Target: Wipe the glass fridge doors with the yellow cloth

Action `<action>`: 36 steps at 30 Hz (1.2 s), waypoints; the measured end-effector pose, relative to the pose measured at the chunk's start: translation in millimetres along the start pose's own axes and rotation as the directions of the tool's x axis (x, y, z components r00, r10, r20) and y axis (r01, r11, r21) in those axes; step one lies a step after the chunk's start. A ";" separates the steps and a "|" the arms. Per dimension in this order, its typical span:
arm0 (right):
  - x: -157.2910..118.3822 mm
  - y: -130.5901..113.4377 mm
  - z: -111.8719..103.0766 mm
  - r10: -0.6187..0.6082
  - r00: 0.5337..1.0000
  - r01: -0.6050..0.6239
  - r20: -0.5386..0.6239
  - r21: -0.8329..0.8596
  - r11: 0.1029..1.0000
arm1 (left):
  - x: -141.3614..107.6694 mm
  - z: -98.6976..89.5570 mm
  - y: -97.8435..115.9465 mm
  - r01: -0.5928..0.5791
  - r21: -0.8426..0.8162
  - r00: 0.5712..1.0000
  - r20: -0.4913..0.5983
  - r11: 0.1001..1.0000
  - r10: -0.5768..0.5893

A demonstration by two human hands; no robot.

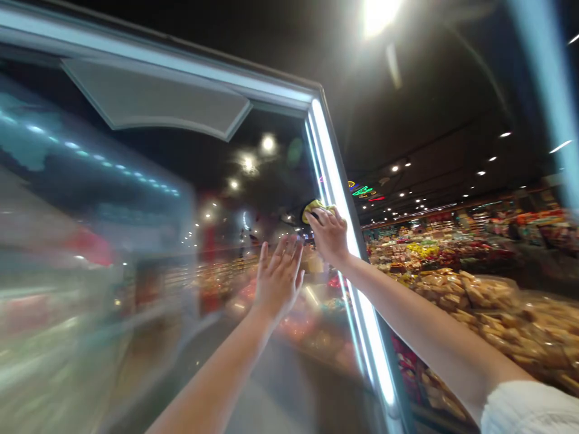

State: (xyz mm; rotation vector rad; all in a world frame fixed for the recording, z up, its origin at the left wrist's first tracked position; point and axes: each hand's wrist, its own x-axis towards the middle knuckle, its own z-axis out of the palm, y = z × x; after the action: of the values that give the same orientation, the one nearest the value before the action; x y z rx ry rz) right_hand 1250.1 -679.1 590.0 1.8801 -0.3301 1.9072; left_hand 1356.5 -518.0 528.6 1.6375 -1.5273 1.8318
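A large glass pane [226,199] in a frame with lit white strips [335,163] fills the left and middle of the view. My left hand [279,274] lies flat against the glass with its fingers spread, holding nothing. To its right and slightly higher, my right hand [329,234] presses a yellow-green cloth [312,211] with a dark edge to the glass, close beside the upright light strip. The fingers of my right hand are bent over the cloth, hiding part of it.
Beyond the frame on the right stand displays of packaged goods [470,289] under a dark ceiling with small lights. A pale panel [158,99] hangs near the pane's top. Blurred shapes and reflections show in the glass at the left.
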 end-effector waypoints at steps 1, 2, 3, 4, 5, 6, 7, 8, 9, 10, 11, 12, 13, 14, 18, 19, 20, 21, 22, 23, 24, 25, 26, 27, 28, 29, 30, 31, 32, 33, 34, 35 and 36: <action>8.6 0.4 2.5 0.018 1.000 -0.018 0.011 0.006 1.000 | -2.5 -3.7 -4.9 -0.001 0.013 1.000 -0.003 1.000 0.001; 20.1 1.9 4.1 0.060 0.998 -0.060 0.020 0.012 0.998 | -4.4 -7.4 -9.7 -0.003 0.027 1.000 -0.008 1.000 0.003; 34.3 3.8 5.0 0.119 0.992 -0.120 0.027 0.020 0.993 | -5.5 -11.0 -14.3 -0.001 0.043 1.000 -0.013 0.999 0.002; 50.2 4.9 5.4 0.186 0.982 -0.187 0.032 0.030 0.982 | -5.8 -14.1 -18.4 0.003 0.059 1.000 -0.017 0.998 -0.002; 66.3 4.5 5.5 0.246 0.969 -0.248 0.034 0.048 0.968 | -5.1 -16.7 -21.9 0.009 0.075 1.000 -0.022 0.997 -0.008; 80.9 2.3 5.5 0.290 0.956 -0.292 0.033 0.074 0.954 | -3.7 -18.7 -24.8 0.017 0.089 1.000 -0.028 0.996 -0.015; 92.2 -1.8 5.6 0.309 0.951 -0.310 0.030 0.106 0.945 | -1.7 -20.1 -26.8 0.025 0.101 0.999 -0.034 0.995 -0.022; 99.2 -7.1 6.0 0.297 0.954 -0.298 0.025 0.143 0.944 | 0.6 -21.0 -28.0 0.033 0.109 0.999 -0.039 0.993 -0.029; 101.1 -12.8 6.6 0.249 0.968 -0.248 0.020 0.182 0.952 | 3.0 -21.7 -28.5 0.041 0.115 0.998 -0.043 0.992 -0.036; 98.3 -17.8 7.3 0.168 0.986 -0.167 0.016 0.219 0.961 | 5.1 -22.3 -28.3 0.049 0.118 0.998 -0.046 0.992 -0.044; 91.8 -21.1 8.0 0.073 0.997 -0.073 0.010 0.249 0.966 | 6.9 -22.9 -27.6 0.057 0.119 0.998 -0.046 0.991 -0.052; 83.2 -21.7 8.5 -0.016 1.000 0.014 0.005 0.271 0.962 | 8.1 -23.7 -26.8 0.064 0.117 0.997 -0.044 0.991 -0.059; 74.8 -19.5 8.7 -0.077 0.997 0.074 0.000 0.283 0.956 | 8.8 -24.8 -26.0 0.071 0.115 0.997 -0.040 0.991 -0.067; 68.6 -14.5 8.8 -0.099 0.995 0.096 -0.004 0.282 0.954 | 8.9 -26.0 -25.4 0.075 0.113 0.997 -0.036 0.991 -0.071; 86.6 14.0 10.7 0.164 0.987 -0.159 -0.005 0.212 0.964 | 7.3 -30.3 -28.0 0.075 0.125 0.997 -0.020 0.989 -0.073; 99.8 17.4 12.0 0.235 0.972 -0.229 -0.001 0.204 0.952 | 7.3 -30.5 -29.7 0.075 0.134 0.997 -0.018 0.988 -0.073; 113.3 17.9 13.4 0.283 0.959 -0.278 0.003 0.203 0.939 | 7.7 -30.3 -31.7 0.077 0.145 0.997 -0.016 0.986 -0.075; 124.8 15.4 15.0 0.307 0.952 -0.301 0.006 0.209 0.930 | 8.6 -29.7 -33.7 0.080 0.157 0.997 -0.015 0.984 -0.079; 132.5 10.7 16.4 0.298 0.955 -0.291 0.003 0.219 0.931 | 9.9 -29.0 -35.8 0.084 0.169 0.996 -0.015 0.982 -0.083; 135.3 4.7 17.5 0.255 0.967 -0.247 -0.006 0.233 0.941 | 11.5 -28.2 -37.7 0.090 0.179 0.996 -0.016 0.980 -0.089; 132.7 -1.4 18.3 0.185 0.983 -0.176 -0.015 0.247 0.953 | 13.2 -27.5 -39.4 0.099 0.188 0.995 -0.019 0.977 -0.097; 125.0 -6.2 18.7 0.093 0.995 -0.083 -0.024 0.260 0.962 | 14.8 -27.2 -41.0 0.108 0.195 0.994 -0.021 0.975 -0.106; 113.5 -8.7 18.5 -0.012 0.999 0.019 -0.030 0.271 0.962 | 16.1 -27.3 -42.6 0.119 0.200 0.993 -0.023 0.973 -0.117; 100.1 -8.3 17.8 -0.111 0.993 0.116 -0.034 0.277 0.954 | 17.0 -27.9 -44.1 0.130 0.204 0.992 -0.022 0.970 -0.128; 86.9 -4.9 16.9 -0.186 0.982 0.188 -0.033 0.275 0.943 | 17.5 -29.0 -45.7 0.141 0.210 0.990 -0.020 0.968 -0.140; 76.1 1.1 15.8 -0.225 0.974 0.224 -0.030 0.264 0.938 | 17.6 -30.5 -47.3 0.152 0.216 0.988 -0.017 0.965 -0.152; 69.3 8.4 15.1 -0.226 0.974 0.225 -0.028 0.246 0.943 | 17.4 -32.2 -48.9 0.164 0.224 0.986 -0.015 0.961 -0.164; 67.7 15.8 14.9 -0.192 0.981 0.194 -0.030 0.225 0.955 | 17.1 -33.9 -50.4 0.173 0.233 0.985 -0.013 0.957 -0.174; 71.3 21.8 15.4 -0.132 0.991 0.136 -0.034 0.208 0.969 | 16.8 -35.6 -51.8 0.178 0.242 0.984 -0.011 0.954 -0.180; 79.5 25.2 16.5 -0.053 0.998 0.060 -0.038 0.196 0.979 | 16.7 -37.1 -53.0 0.178 0.251 0.983 -0.007 0.951 -0.182; 90.9 24.9 17.9 0.026 0.999 -0.018 -0.040 0.191 0.981 | 16.8 -38.3 -54.1 0.177 0.258 0.983 -0.004 0.950 -0.182; 103.5 20.9 19.3 0.090 0.995 -0.080 -0.041 0.192 0.978 | 17.2 -39.1 -54.9 0.178 0.264 0.983 -0.002 0.948 -0.184; 115.5 13.3 20.5 0.125 0.991 -0.115 -0.043 0.197 0.974 | 17.9 -39.6 -55.6 0.184 0.268 0.982 -0.004 0.946 -0.189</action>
State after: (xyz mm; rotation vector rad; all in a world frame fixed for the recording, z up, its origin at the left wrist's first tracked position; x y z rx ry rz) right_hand 1264.4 -684.0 707.1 1.9662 -0.2527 2.1362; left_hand 1368.9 -470.8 579.6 1.8533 -1.1240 1.9872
